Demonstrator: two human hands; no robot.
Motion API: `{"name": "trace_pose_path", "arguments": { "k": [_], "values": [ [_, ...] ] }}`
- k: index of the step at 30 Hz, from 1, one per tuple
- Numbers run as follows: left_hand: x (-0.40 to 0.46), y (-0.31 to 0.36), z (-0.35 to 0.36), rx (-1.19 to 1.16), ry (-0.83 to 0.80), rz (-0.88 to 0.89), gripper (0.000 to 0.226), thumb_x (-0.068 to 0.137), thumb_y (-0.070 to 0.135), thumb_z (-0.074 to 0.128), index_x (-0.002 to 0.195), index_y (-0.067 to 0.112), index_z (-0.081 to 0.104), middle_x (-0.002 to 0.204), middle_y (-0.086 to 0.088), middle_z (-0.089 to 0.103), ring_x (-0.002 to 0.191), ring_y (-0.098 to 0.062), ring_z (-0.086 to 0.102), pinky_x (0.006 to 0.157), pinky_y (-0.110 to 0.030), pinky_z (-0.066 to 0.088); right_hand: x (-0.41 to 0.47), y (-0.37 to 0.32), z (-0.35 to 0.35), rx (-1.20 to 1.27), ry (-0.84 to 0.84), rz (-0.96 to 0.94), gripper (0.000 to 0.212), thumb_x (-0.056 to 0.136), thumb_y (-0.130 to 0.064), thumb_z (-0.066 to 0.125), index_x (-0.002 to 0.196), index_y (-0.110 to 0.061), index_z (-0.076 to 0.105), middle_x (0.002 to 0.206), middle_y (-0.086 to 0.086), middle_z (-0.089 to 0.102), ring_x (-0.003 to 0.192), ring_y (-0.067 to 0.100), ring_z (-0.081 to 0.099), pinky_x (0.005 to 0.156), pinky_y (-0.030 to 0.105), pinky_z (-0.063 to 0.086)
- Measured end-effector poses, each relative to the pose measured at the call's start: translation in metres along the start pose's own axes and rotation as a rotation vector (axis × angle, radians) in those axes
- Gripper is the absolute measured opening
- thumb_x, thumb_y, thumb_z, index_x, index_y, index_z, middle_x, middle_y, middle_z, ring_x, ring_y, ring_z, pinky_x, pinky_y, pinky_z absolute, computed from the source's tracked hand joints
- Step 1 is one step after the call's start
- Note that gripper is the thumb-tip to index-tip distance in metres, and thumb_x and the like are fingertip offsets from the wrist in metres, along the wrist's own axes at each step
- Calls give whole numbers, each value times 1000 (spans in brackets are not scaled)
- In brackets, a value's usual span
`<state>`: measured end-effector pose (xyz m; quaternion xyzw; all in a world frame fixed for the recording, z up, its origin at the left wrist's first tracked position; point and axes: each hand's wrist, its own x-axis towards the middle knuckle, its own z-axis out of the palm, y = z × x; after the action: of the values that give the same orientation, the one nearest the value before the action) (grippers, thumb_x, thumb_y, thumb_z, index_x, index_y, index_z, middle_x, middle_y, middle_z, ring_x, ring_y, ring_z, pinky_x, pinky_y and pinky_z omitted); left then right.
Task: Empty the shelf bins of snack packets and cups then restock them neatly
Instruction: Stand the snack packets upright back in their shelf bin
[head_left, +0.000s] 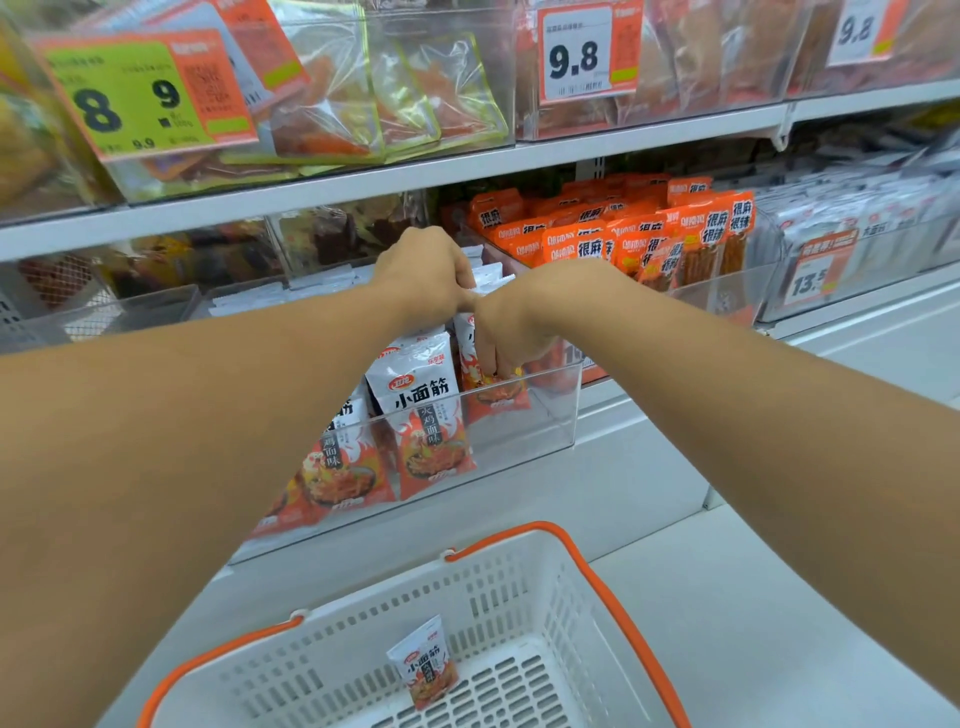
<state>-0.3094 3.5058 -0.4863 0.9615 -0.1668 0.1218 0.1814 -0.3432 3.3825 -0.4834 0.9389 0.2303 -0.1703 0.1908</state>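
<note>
Over clear bin (550, 410): left hand (426, 275) grips white pkts (415, 389), right hand (514, 322) pinches one; lift straight, drop into near basket (524, 587).

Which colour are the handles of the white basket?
Orange. The basket handles show clearly in the head view, the only view.
</note>
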Motion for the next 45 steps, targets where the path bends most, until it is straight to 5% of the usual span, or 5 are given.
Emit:
{"name": "trace_pose_path", "arguments": {
  "k": [17, 23, 30, 38, 45],
  "values": [
    [-31, 4, -33, -32, 126, 81, 36, 82, 47, 76, 103, 18, 70, 91, 3, 65, 91, -17, 62, 80, -33, 51, -100, 18, -39, 613, 192, 25, 25, 95, 2, 58, 102, -12, 78, 89, 2, 78, 80, 14, 76, 78, 29, 61],
    [-185, -20, -28, -292, 582, 406, 27, 90, 28, 67, 65, 16, 62, 52, 8, 51, 49, -9, 44, 51, -16, 34, -102, -57, -10, 661, -319, -197, 19, 87, 1, 69, 105, -4, 74, 92, 19, 75, 75, 30, 74, 57, 28, 59],
    [-315, -158, 125, 163, -773, -364, 38, 89, 43, 66, 118, 19, 61, 121, -4, 60, 112, -26, 57, 91, -33, 48, 36, -216, 208, 173, -262, -333, 69, 94, -11, 63, 153, -18, 29, 153, 10, 37, 128, 33, 47, 96, 41, 48],
    [-391, -209, 174, -220, -903, -636, 34, 92, 35, 68, 117, 14, 59, 120, -9, 59, 109, -27, 59, 91, -33, 47, 99, -273, 288, 4, 16, -169, 38, 100, -29, 53, 134, -11, 49, 136, 13, 48, 128, 34, 44, 104, 47, 31],
    [-333, -160, 149, -613, -712, -521, 86, 61, 53, 89, 135, 24, 55, 138, 7, 56, 126, -15, 54, 105, -34, 46, 44, -205, 189, 1062, -323, -246, 16, 85, -16, 78, 74, -12, 67, 88, 17, 74, 73, 16, 69, 61, 26, 57]
  ]
}}
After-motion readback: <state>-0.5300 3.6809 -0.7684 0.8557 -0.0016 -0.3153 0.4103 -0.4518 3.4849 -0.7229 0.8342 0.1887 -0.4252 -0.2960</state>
